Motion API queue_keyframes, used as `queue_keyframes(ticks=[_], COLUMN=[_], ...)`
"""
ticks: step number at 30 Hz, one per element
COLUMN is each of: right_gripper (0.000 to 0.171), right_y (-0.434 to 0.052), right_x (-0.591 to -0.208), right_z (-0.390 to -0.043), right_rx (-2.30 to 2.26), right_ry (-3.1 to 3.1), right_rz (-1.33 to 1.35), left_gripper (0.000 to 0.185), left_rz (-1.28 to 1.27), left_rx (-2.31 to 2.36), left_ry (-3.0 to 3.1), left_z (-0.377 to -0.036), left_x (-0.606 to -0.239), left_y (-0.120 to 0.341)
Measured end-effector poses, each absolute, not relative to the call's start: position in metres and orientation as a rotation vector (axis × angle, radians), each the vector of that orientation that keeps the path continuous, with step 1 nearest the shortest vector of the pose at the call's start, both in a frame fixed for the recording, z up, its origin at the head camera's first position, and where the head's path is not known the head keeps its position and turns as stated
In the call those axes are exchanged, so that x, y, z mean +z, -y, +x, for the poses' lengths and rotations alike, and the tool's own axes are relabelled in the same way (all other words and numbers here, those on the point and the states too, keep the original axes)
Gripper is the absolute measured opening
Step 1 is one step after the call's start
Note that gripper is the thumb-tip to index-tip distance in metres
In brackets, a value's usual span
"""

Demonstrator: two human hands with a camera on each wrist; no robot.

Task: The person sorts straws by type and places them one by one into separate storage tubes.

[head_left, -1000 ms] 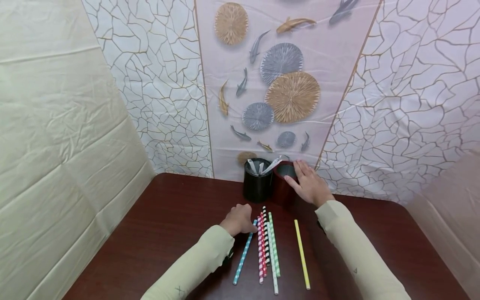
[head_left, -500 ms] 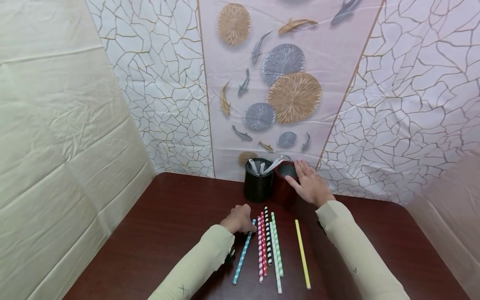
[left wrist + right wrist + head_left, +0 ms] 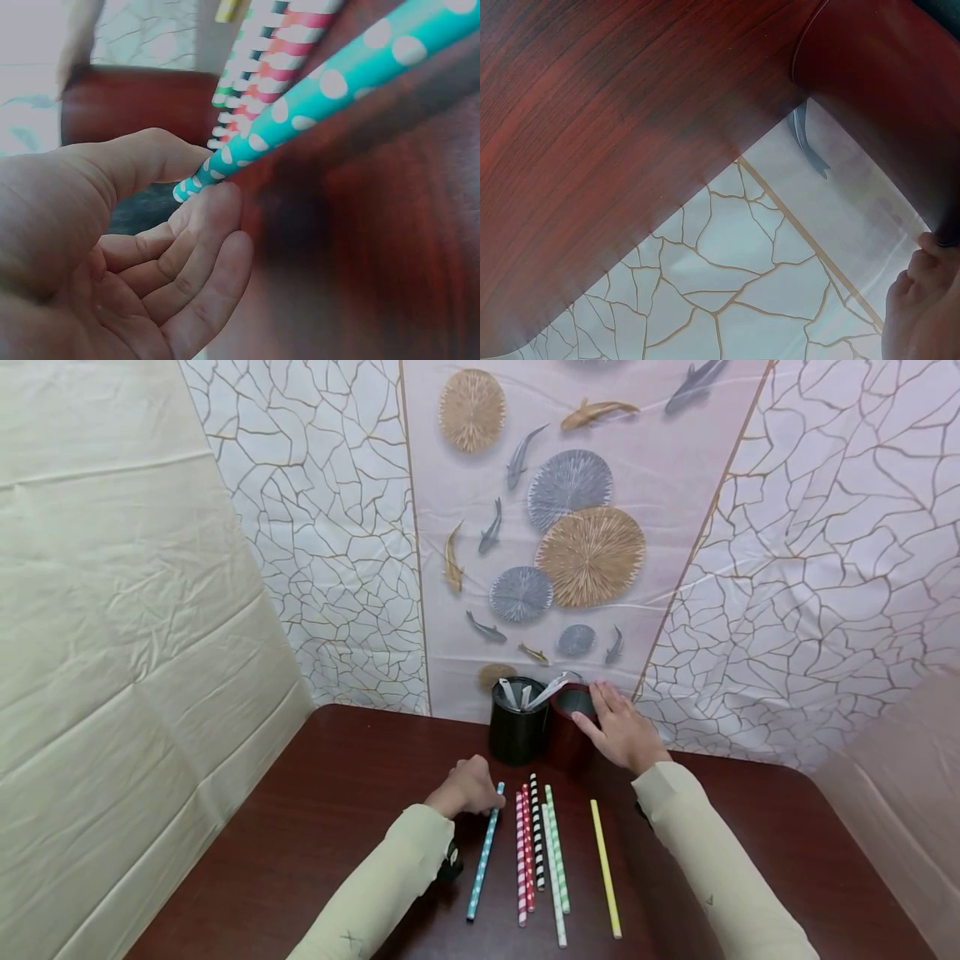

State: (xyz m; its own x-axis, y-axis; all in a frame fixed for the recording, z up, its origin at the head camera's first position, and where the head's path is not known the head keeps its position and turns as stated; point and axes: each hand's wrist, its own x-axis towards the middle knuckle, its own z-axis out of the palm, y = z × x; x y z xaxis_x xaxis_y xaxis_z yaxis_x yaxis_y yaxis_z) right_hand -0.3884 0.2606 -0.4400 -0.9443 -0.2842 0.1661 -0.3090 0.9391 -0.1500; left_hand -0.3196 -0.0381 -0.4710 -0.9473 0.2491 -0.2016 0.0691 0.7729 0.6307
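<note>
The left hand [image 3: 468, 785] pinches the far tip of the teal straw [image 3: 483, 852] between thumb and curled fingers [image 3: 202, 225]; the wrist view shows the white-dotted end caught right at the fingertips. The straw lies on the table [image 3: 337, 793], running from the hand back toward the person, just left of a tight bunch: a pink straw [image 3: 520, 860], a red straw [image 3: 527, 847], a black straw [image 3: 536, 831], a green straw [image 3: 557, 847] and a white straw [image 3: 553, 885]. A yellow straw [image 3: 604, 868] lies apart on the right.

The right hand [image 3: 618, 731] rests on the red cup [image 3: 567, 735], fingers fairly straight and together over its rim and far side; whether the thumb grips I cannot tell. The red cup stands against the back wall, touching the black cup [image 3: 516, 731] to its left, which holds some pale strips. Both cups stand just beyond the straws' far ends
</note>
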Motion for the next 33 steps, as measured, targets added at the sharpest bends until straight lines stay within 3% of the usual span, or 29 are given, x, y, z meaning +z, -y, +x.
queue_keyframes(ticks=[6,18,33], right_gripper=[0.091,0.091,0.089], right_y=[-0.260,-0.260,-0.259], right_x=[-0.439,-0.440,-0.440], right_z=[-0.389,-0.389,-0.388], right_rx=[0.264,0.240,0.230], right_ry=[2.943,2.955,2.928], right_rz=[0.451,0.456,0.461], left_gripper=[0.040,0.019,0.014], left_rz=[0.301,0.478,0.576], left_rx=[1.060,1.143,1.223], left_ry=[-2.722,-2.865,-3.088], left_z=[-0.322,-0.329,-0.336], left_x=[-0.446,-0.387,-0.287], left_y=[0.050,0.065,0.058])
